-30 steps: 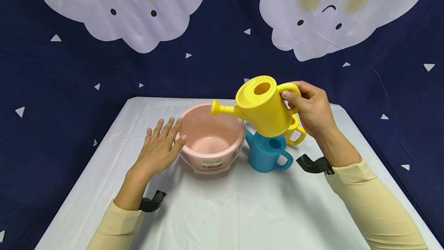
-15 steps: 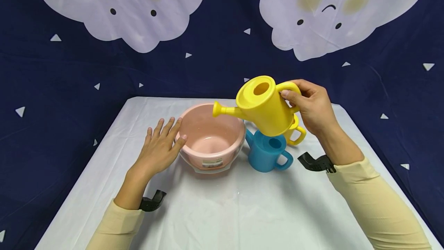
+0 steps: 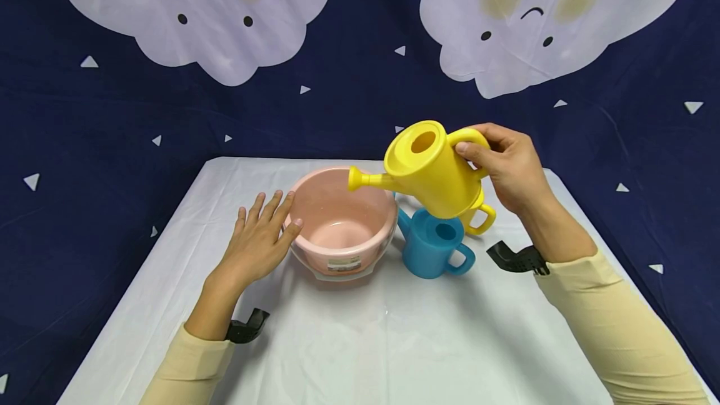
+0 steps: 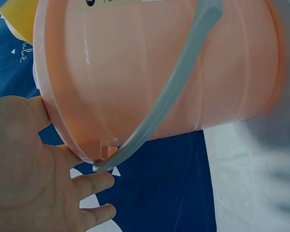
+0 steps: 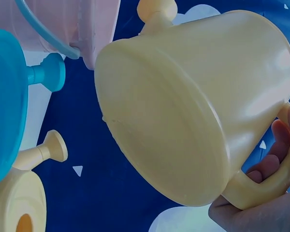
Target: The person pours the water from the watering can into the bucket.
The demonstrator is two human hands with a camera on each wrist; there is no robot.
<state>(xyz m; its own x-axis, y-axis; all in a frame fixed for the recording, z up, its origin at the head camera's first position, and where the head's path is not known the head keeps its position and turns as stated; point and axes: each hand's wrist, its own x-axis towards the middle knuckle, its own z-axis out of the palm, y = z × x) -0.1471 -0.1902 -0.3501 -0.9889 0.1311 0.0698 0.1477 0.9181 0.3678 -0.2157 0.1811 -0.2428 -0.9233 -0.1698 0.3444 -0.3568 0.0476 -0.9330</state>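
Observation:
My right hand (image 3: 509,164) grips the handle of a yellow watering can (image 3: 433,170), held up and tilted so its spout points left over the rim of a pink bucket (image 3: 337,245). In the right wrist view the base of this watering can (image 5: 159,125) faces the camera, and fingers wrap its handle. My left hand (image 3: 259,242) has its fingers spread at the bucket's left rim. The left wrist view shows the fingertips right at the rim, beside the hinge of the grey bucket handle (image 4: 169,96). The bucket's inside looks bare.
A blue watering can (image 3: 430,249) stands just right of the bucket. Behind it is a second yellow watering can (image 3: 478,214), partly hidden by the raised one. All stand on a white-covered table (image 3: 360,342) before a dark blue cloth backdrop (image 3: 360,105) with clouds.
The raised yellow watering can has shifted slightly to the right, and my right hand has risen a little with it. The left hand and bucket stay where they were.

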